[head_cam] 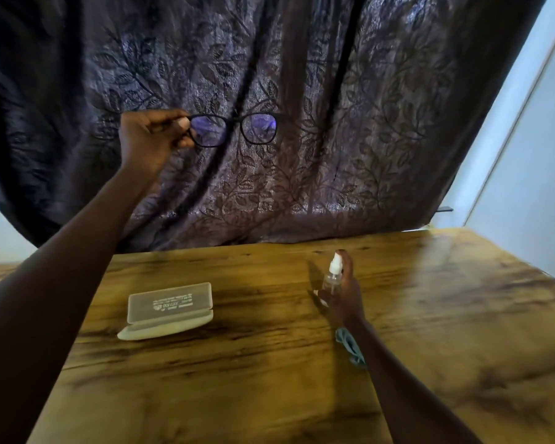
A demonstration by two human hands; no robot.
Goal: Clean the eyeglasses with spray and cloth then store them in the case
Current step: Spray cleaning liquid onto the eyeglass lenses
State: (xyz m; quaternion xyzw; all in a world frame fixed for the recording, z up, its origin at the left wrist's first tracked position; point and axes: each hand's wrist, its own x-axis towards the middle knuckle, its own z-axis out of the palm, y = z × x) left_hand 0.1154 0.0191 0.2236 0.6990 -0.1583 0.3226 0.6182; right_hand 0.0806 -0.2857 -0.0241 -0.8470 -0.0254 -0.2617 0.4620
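My left hand holds black-framed eyeglasses up in the air by their left edge, lenses facing me, in front of the dark curtain. Lower down, my right hand is closed around a small clear spray bottle with a white nozzle, upright just above the wooden table. A translucent white glasses case lies open on the table, left of the bottle. A blue cloth lies on the table, partly hidden under my right forearm.
A dark leaf-patterned curtain hangs behind the table's far edge. A pale wall rises at the right. The table's right edge runs diagonally down toward the lower right.
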